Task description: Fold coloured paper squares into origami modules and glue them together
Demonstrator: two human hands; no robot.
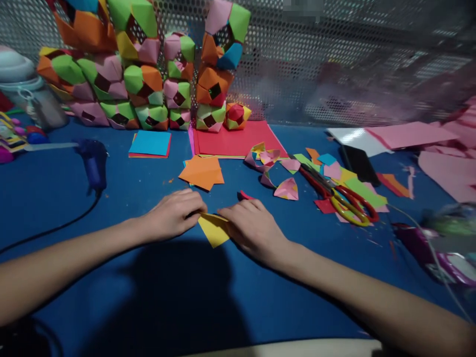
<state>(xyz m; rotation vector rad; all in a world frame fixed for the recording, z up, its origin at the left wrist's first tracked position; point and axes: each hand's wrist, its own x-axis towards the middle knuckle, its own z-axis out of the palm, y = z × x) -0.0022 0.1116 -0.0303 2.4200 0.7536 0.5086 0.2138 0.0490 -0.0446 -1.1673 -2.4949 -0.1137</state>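
Observation:
A yellow sheet of paper [214, 232], folded to a triangle with one point toward me, lies on the blue table between my hands. My left hand [182, 210] has its fingers curled on the paper's left corner. On the right side, my right hand [256, 225] presses the other corner with bent fingers, partly covering it. Just beyond them are orange paper squares [204, 172] in a loose pile. A small red paper scrap [245, 195] shows behind my right hand. Folded pink and yellow paper pieces [286, 189] sit farther right.
Colourful folded-paper balls [143, 84] stand stacked along the perforated back panel. A blue glue gun [92, 163] with a cord lies left, near a stack of blue squares [150, 144]. Scissors [347, 203] rest on paper scraps at right, beside a dark phone [360, 164].

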